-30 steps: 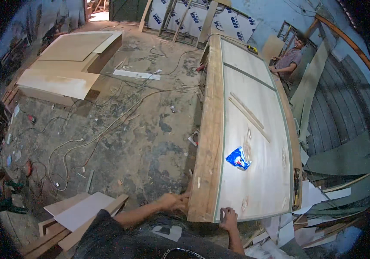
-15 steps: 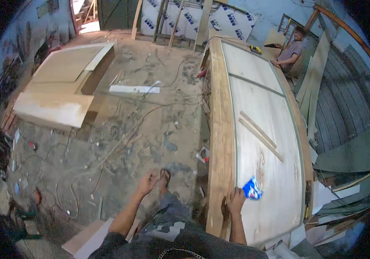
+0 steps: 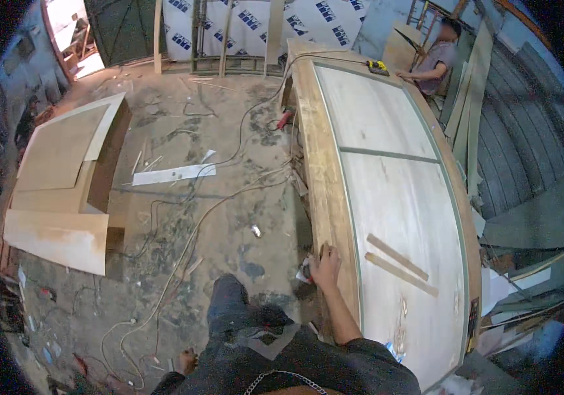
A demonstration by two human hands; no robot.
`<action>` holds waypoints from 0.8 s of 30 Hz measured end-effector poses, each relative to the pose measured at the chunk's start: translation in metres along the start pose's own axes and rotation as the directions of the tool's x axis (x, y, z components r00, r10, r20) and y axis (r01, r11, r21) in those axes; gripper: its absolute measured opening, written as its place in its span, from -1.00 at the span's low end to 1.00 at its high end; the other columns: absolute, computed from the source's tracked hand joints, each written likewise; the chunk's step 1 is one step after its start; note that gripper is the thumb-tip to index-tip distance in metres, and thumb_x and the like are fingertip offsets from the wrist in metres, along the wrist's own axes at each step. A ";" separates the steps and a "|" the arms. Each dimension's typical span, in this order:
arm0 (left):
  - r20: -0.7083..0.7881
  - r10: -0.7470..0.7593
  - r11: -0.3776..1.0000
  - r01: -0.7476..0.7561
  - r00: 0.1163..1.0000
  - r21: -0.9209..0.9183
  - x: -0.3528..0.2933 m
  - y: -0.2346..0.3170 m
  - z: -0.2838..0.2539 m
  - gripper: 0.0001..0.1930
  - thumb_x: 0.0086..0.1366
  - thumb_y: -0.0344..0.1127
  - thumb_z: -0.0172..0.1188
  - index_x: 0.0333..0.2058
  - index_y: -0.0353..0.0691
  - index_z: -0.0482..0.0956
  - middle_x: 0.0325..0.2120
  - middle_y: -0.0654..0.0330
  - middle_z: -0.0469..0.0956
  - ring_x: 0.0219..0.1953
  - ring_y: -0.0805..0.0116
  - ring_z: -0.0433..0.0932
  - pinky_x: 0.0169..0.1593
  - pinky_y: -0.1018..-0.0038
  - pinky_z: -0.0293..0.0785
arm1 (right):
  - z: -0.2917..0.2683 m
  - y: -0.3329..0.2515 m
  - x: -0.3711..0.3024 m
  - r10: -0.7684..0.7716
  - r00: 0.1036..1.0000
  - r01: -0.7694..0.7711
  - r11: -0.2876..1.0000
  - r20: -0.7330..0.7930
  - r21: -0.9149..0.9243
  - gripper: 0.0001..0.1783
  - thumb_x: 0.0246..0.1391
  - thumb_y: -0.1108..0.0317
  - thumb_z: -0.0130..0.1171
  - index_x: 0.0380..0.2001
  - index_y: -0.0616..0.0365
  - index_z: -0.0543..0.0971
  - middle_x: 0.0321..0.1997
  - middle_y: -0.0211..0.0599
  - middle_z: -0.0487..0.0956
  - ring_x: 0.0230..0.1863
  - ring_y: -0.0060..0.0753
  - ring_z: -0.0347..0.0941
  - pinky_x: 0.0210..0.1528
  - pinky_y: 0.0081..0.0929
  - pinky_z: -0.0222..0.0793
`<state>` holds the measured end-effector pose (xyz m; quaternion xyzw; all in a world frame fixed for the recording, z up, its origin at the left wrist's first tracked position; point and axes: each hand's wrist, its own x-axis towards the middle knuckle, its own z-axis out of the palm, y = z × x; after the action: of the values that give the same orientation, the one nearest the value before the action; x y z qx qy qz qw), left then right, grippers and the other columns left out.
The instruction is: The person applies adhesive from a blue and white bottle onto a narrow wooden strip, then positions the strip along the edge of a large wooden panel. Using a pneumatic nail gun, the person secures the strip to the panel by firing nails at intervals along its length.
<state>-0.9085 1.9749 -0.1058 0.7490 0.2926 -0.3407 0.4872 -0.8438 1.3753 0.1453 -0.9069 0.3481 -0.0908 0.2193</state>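
My right hand (image 3: 326, 266) rests on the left wooden rail of a long workbench-like frame (image 3: 323, 155), fingers a little bent against the wood and holding no loose thing. Pale panels (image 3: 403, 204) fill the frame. On them, right of that hand, lie two thin wood strips (image 3: 397, 263). A blue packet (image 3: 396, 351) shows only in part beside my right upper arm. Low at my left side hangs my left hand (image 3: 187, 361), small and dark, its fingers hard to make out. Nothing is seen in it.
Cables (image 3: 193, 230) trail over the littered floor. Sheets of board lie on a low stack (image 3: 58, 164) at left. A person (image 3: 436, 59) is at the frame's far right, near a yellow and black tool (image 3: 378, 67). Offcuts (image 3: 525, 289) crowd the right side.
I have stepped forward along the frame. My right hand has slid ahead along the rail, leaving the blue packet behind. My left hand has swung back and down to my side.
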 end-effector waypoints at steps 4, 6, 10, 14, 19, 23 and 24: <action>0.034 -0.010 0.994 0.006 0.999 0.113 0.059 0.083 0.053 -0.66 0.26 -0.09 -0.02 -0.26 -0.29 0.46 -0.56 0.03 0.45 -0.49 0.21 0.50 -0.46 0.29 0.42 | 0.030 0.000 0.061 0.150 0.989 -0.145 0.973 0.014 -0.181 -0.17 -0.10 0.07 0.15 0.10 0.46 0.16 0.07 0.25 0.23 0.09 0.18 0.17 0.13 -0.07 0.06; 0.032 0.009 0.973 -0.016 0.999 0.228 0.099 0.137 0.075 -0.65 0.26 -0.08 -0.03 -0.26 -0.29 0.46 -0.55 0.02 0.45 -0.47 0.20 0.50 -0.44 0.27 0.43 | 0.039 0.008 0.077 0.161 0.986 -0.144 0.946 0.034 -0.290 -0.11 -0.08 0.00 0.13 0.10 0.54 0.11 0.08 0.27 0.21 0.07 0.20 0.19 0.11 -0.02 0.08; 0.179 0.468 0.522 -0.435 0.865 0.734 0.212 0.282 0.106 -0.59 0.24 -0.02 -0.04 -0.16 -0.26 0.45 -0.40 -0.08 0.47 -0.34 0.02 0.50 -0.29 0.17 0.43 | 0.047 -0.004 0.088 0.331 0.933 -0.298 0.930 0.140 -0.214 -0.09 -0.06 -0.03 0.11 0.09 0.59 0.10 0.07 0.28 0.21 0.04 0.21 0.21 0.05 -0.04 0.16; 0.265 0.318 0.376 -0.377 0.910 0.846 0.332 0.545 0.159 -0.55 0.23 0.00 -0.08 -0.14 -0.28 0.46 -0.23 -0.13 0.50 -0.12 -0.09 0.43 -0.05 0.12 0.31 | 0.065 -0.005 0.097 0.363 0.919 -0.373 0.927 0.153 0.044 -0.12 -0.08 0.00 0.14 0.08 0.53 0.10 0.02 0.22 0.22 -0.03 0.16 0.24 -0.11 -0.13 0.30; 0.214 0.764 0.518 -0.777 0.608 0.358 0.309 0.848 0.299 -0.53 0.24 0.03 -0.02 -0.23 -0.36 0.46 -0.41 -0.06 0.54 -0.39 0.10 0.54 -0.29 0.31 0.42 | 0.075 -0.014 0.135 0.524 0.823 -0.554 0.826 0.217 0.104 -0.27 -0.03 0.04 0.11 -0.02 0.48 0.19 -0.12 0.12 0.26 -0.14 0.03 0.26 -0.17 -0.20 0.30; 0.241 0.735 0.667 -0.739 0.633 -0.092 0.355 0.938 0.379 -0.67 0.28 -0.11 -0.01 -0.22 -0.30 0.47 -0.49 0.13 0.55 -0.54 0.46 0.50 -0.53 0.55 0.38 | 0.072 -0.020 0.190 0.546 0.790 -0.598 0.786 0.278 0.157 -0.39 0.00 0.07 0.09 -0.11 0.44 0.26 -0.24 0.04 0.30 -0.22 -0.07 0.28 -0.23 -0.26 0.29; 0.281 0.681 0.729 -0.663 0.676 -0.170 0.341 0.952 0.415 -0.69 0.28 -0.13 0.00 -0.22 -0.28 0.47 -0.50 0.16 0.54 -0.55 0.49 0.48 -0.54 0.56 0.38 | 0.068 -0.022 0.202 0.586 0.762 -0.637 0.755 0.278 0.157 -0.42 0.01 0.08 0.08 -0.13 0.43 0.28 -0.27 0.02 0.31 -0.24 -0.10 0.29 -0.24 -0.28 0.29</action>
<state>-0.0650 1.2881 0.0063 0.7236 -0.0782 -0.2483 0.6392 -0.6595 1.2770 0.0973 -0.7125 0.5875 0.0414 0.3813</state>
